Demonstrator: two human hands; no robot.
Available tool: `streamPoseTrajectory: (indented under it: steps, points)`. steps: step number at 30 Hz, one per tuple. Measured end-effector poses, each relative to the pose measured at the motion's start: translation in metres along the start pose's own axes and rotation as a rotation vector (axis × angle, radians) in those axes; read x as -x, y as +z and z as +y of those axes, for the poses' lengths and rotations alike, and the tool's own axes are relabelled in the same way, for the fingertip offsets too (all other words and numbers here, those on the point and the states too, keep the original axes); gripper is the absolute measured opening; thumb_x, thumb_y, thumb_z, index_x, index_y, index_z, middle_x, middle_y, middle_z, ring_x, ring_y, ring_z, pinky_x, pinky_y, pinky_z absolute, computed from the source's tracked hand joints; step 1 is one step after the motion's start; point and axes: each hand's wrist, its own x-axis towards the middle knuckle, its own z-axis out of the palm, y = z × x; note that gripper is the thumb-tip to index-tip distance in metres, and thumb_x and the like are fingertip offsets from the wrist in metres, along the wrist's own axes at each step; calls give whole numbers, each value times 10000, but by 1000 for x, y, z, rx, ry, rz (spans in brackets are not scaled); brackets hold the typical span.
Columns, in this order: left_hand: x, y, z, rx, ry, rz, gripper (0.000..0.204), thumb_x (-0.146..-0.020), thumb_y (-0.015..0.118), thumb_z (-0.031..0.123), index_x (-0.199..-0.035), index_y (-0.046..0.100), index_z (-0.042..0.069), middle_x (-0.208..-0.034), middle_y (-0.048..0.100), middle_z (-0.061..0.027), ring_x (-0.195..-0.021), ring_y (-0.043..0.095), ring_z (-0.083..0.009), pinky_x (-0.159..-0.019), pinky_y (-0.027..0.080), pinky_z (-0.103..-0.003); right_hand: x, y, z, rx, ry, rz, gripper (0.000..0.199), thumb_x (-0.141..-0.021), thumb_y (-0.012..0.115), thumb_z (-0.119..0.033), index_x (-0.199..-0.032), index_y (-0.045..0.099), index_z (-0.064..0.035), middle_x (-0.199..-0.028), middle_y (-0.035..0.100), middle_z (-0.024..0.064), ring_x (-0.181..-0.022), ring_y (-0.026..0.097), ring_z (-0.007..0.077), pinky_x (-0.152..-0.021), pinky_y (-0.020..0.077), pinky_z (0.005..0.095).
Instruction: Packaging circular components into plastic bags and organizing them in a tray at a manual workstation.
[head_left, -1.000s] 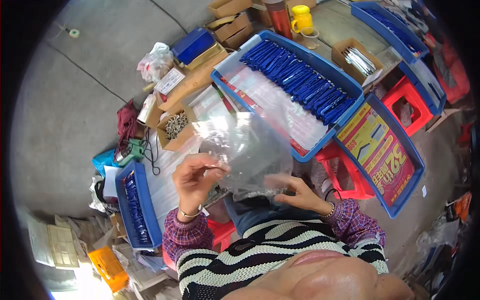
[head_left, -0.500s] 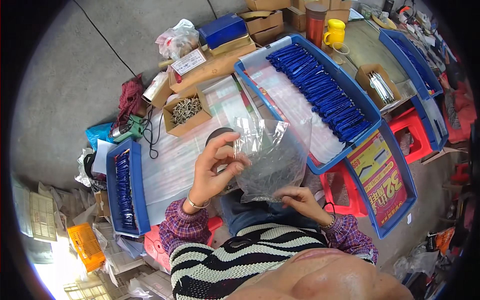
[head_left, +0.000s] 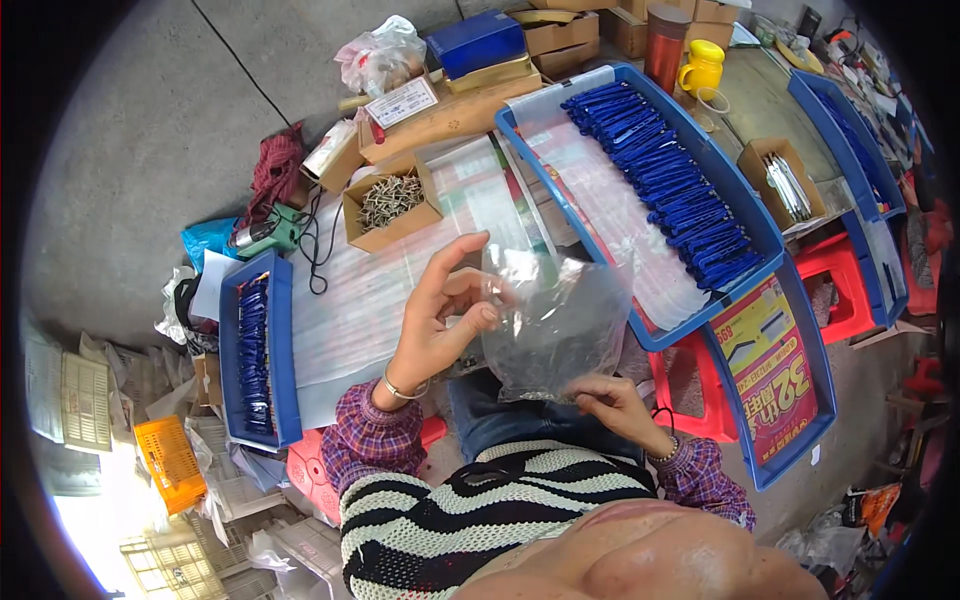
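A clear plastic bag (head_left: 555, 335) is spread between my two hands, above my lap. My left hand (head_left: 440, 318) is at the bag's left edge, its thumb and middle fingers around the film while the index finger is raised away from it. At the lower right corner, my right hand (head_left: 612, 402) pinches the bag between thumb and fingers. No contents can be made out in the bag. Just beyond it stands a blue tray (head_left: 655, 340) with a long row of blue, slender handle-like pieces (head_left: 665, 185) on a pale sheet.
Left of me is a smaller blue tray (head_left: 289, 350) of similar pieces. A cardboard box (head_left: 382, 235) of small metal parts sits on the covered table (head_left: 345, 330). Further right are a box of silvery pieces (head_left: 785, 190), a yellow mug (head_left: 702, 68) and red stools (head_left: 838, 285). A green power tool (head_left: 280, 230) lies left.
My left thumb and index finger have spread further apart, the index lifting off the bag. My right hand keeps its pinch. The whole view has shifted slightly.
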Motion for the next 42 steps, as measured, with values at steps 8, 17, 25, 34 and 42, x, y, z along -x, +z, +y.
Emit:
streamPoseTrajectory:
  steps: [8, 17, 25, 34, 42]
  points:
    - [-3, 1, -11, -149, 8, -10, 486, -852, 634, 85, -1285, 417, 38, -972, 616, -74, -783, 576, -97, -680, 479, -229, 8, -10, 8, 126, -203, 50, 178, -846, 566, -18, -1003, 646, 8, -862, 644, 54, -745, 580, 100, -634, 472, 239]
    - [-20, -1, -13, -457, 247, 2, 194, -770, 638, -29, -959, 639, 19, -1066, 606, -93, -934, 594, -176, -766, 493, -281, 13, -14, 15, 109, 49, -154, 182, -856, 558, -25, -1014, 640, 12, -923, 644, 66, -822, 591, 104, -661, 482, 229]
    - [-12, 3, -7, -617, 703, 72, 141, -695, 700, 24, -817, 649, 73, -929, 632, -63, -767, 588, -237, -672, 466, -326, 28, -13, 34, -29, 252, 18, 197, -893, 547, -56, -1051, 642, 15, -987, 646, 56, -848, 590, 101, -651, 495, 232]
    - [2, -8, -21, -514, 603, -91, 132, -728, 691, 54, -842, 634, 86, -765, 622, -9, -702, 582, -200, -640, 415, -323, 36, -29, 55, 35, 331, 20, 221, -902, 541, -72, -1090, 630, 4, -982, 645, 45, -853, 589, 108, -689, 495, 243]
    - [18, 8, -8, -438, 678, -397, 93, -771, 662, 114, -810, 578, 98, -678, 516, 21, -646, 526, -173, -663, 398, -317, 34, -59, 20, 647, 404, -274, 409, -804, 641, -94, -1185, 550, 23, -1083, 624, 91, -985, 576, 181, -869, 445, 300]
